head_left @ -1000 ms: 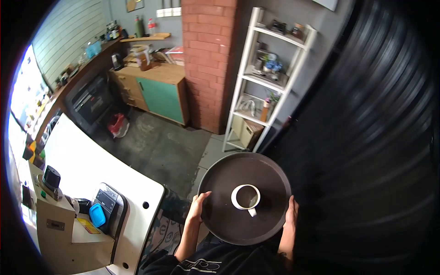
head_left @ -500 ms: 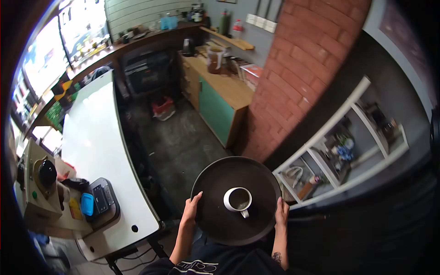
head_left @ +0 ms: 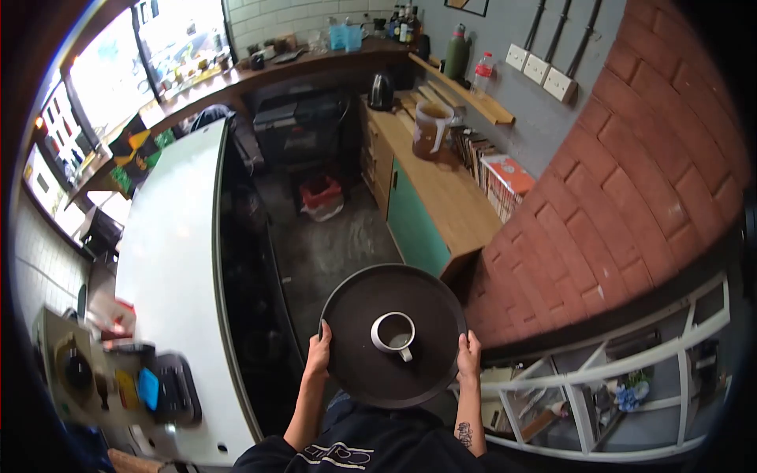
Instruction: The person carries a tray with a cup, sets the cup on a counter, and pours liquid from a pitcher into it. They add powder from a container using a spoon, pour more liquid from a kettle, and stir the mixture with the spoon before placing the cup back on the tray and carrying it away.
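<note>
I carry a round dark tray (head_left: 355,315) level in front of me. My left hand (head_left: 318,352) grips its left rim, thumb on top. My right hand (head_left: 468,355) grips the right rim the same way. A white cup (head_left: 393,332) with dark liquid stands near the tray's middle, its handle pointing toward me.
A long white counter (head_left: 169,260) runs along my left, with a machine and a blue-topped device (head_left: 146,388) at its near end. A wooden cabinet with teal door (head_left: 418,213) stands ahead right, before a brick wall (head_left: 631,197). A white shelf unit (head_left: 615,386) is at right. A red bag (head_left: 319,193) lies on the floor.
The view has swung left: the brick wall and white shelves slid to the right and the aisle between counter and cabinet now lies ahead. Both hands keep the same grip on the tray.
</note>
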Action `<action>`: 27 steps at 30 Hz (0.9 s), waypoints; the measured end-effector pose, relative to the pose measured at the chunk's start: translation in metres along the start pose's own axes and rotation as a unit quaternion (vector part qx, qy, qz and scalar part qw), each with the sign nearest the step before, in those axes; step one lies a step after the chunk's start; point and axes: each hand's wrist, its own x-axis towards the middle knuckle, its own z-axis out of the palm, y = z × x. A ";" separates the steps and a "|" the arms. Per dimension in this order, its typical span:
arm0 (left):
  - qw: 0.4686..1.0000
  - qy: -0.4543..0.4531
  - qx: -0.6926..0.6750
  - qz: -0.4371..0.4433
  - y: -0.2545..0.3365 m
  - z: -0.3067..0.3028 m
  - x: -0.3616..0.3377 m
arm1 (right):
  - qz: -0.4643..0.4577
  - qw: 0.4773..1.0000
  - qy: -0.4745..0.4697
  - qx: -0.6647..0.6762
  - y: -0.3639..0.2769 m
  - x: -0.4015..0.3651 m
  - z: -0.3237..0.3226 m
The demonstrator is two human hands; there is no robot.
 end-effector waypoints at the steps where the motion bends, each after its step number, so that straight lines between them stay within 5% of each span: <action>1: 1.000 0.023 0.016 0.009 0.004 0.007 0.023 | 0.003 1.000 0.007 -0.028 0.007 0.017 0.008; 8: 0.997 -0.007 0.074 -0.027 0.060 0.059 0.178 | 0.072 0.991 0.080 -0.081 -0.006 0.142 0.068; 13: 0.993 -0.043 0.094 -0.050 0.084 0.105 0.258 | 0.043 0.968 0.193 -0.156 0.060 0.214 0.090; 16: 0.991 -0.058 0.099 -0.063 0.079 0.123 0.316 | 0.172 0.957 0.106 -0.208 -0.006 0.240 0.098; 19: 0.986 -0.083 0.122 -0.079 0.077 0.141 0.362 | 0.075 0.935 0.241 -0.248 0.031 0.277 0.110; 27: 0.978 -0.077 0.167 -0.094 0.087 0.229 0.453 | 0.051 0.889 0.272 -0.365 0.060 0.368 0.096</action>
